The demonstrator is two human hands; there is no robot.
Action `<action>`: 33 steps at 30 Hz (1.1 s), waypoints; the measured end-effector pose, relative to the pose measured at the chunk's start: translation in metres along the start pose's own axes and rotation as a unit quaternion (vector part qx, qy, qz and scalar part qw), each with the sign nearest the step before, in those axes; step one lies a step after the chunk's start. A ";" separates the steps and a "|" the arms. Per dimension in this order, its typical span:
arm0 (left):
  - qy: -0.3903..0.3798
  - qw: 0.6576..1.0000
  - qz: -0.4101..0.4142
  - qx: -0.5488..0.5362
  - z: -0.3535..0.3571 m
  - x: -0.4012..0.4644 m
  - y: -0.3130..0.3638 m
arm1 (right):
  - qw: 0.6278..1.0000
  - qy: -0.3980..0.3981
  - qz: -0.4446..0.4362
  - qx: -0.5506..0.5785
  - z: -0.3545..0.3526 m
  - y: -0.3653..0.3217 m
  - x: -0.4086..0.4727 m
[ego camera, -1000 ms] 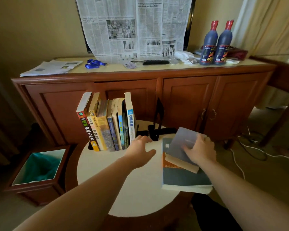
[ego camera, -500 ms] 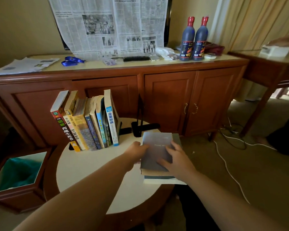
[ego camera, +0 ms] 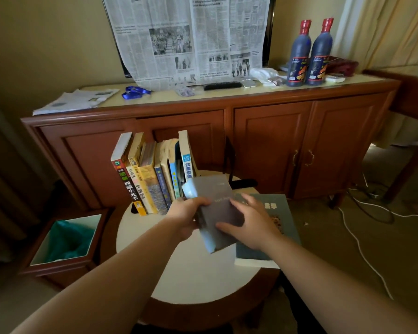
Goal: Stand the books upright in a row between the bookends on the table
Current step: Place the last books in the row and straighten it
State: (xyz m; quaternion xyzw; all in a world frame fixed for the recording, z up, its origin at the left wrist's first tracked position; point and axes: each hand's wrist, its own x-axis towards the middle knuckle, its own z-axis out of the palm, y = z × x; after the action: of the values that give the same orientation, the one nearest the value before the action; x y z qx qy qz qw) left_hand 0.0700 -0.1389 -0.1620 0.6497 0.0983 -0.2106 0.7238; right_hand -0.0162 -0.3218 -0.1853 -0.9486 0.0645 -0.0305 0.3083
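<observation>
Lifted since a moment ago off the green book (ego camera: 281, 213), now tilted over the round table (ego camera: 198, 273): the small grey book (ego camera: 216, 208), gripped at its left edge by the left hand (ego camera: 186, 218), fingers curled round it, with the right hand (ego camera: 249, 221) spread flat on its cover. Standing at the back, leaning left: about seven books in a row (ego camera: 152, 179), one black bookend (ego camera: 229, 165) just to their right, part hidden behind the grey book. Beyond, two dark bottles (ego camera: 308, 54) on the wooden sideboard (ego camera: 263, 131); at left, one lined bin (ego camera: 68, 239).

left hand (ego camera: 187, 216) gripping, right hand (ego camera: 250, 221) pressing flat

A wooden sideboard (ego camera: 263, 131) stands against yellow walls (ego camera: 46, 44) (curtains (ego camera: 384, 32) at right), carpeted floor (ego camera: 372, 249).
</observation>
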 end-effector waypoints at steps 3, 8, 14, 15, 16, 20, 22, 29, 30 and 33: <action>0.006 0.998 0.059 0.011 -0.002 -0.006 0.015 | 0.999 0.013 -0.032 -0.006 0.004 -0.027 0.010; 0.041 0.989 0.126 0.065 0.002 -0.016 0.017 | 0.998 0.026 -0.004 0.058 0.034 -0.059 0.016; 0.011 0.964 0.179 0.196 0.007 -0.022 0.009 | 0.979 0.101 0.054 0.166 0.045 -0.061 0.016; -0.010 0.958 0.183 0.221 0.006 -0.021 0.012 | 0.976 0.124 0.065 0.169 0.047 -0.060 0.017; -0.036 0.952 0.184 0.243 0.004 -0.020 0.018 | 0.971 0.143 0.074 0.176 0.047 -0.059 0.018; -0.076 0.879 0.250 0.400 -0.008 -0.007 0.045 | 0.958 0.174 0.088 0.210 0.043 -0.056 0.031; -0.021 0.795 0.360 0.488 -0.017 0.000 0.062 | 0.960 0.171 0.083 0.207 0.041 -0.058 0.043; 0.046 0.613 0.373 0.695 -0.034 0.032 0.107 | 0.965 0.149 0.082 0.201 0.052 -0.065 0.100; 0.028 0.603 0.343 0.719 -0.035 0.035 0.106 | 0.964 0.150 0.082 0.206 0.056 -0.064 0.107; 0.009 0.658 0.294 0.693 -0.035 0.039 0.100 | 0.963 0.133 0.086 0.218 0.066 -0.059 0.127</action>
State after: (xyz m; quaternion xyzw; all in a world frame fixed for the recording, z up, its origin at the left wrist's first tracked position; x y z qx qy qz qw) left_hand 0.1525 -0.1050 -0.0930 0.9601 -0.2654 0.0119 0.0871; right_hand 0.1218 -0.2543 -0.2012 -0.8367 0.1782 -0.1429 0.4978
